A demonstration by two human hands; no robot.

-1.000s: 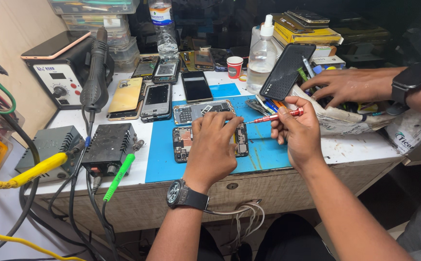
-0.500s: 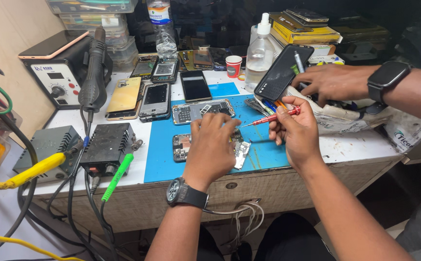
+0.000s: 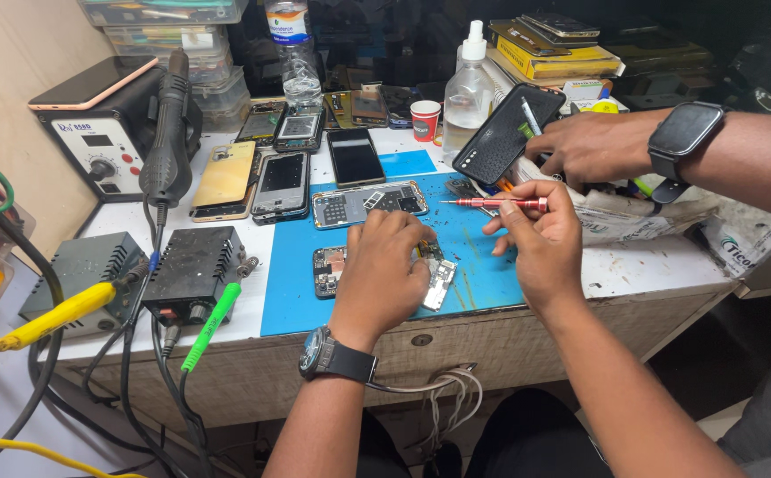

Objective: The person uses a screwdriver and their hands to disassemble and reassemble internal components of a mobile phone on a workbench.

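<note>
At the upper left of the frame a soldering station (image 3: 102, 146) stands with a black hot-air handle (image 3: 167, 133) beside it. Several phones (image 3: 284, 181) lie in the upper middle, near a small red cup (image 3: 424, 119) and a clear spray bottle (image 3: 468, 88).

An opened phone (image 3: 332, 270) with its back off lies flat on the blue mat, circuit boards bared, its middle hidden under the left hand, a loose silver part at its right end; a slim red-handled screwdriver (image 3: 496, 204) is held level above the mat, tip pointing left
</note>
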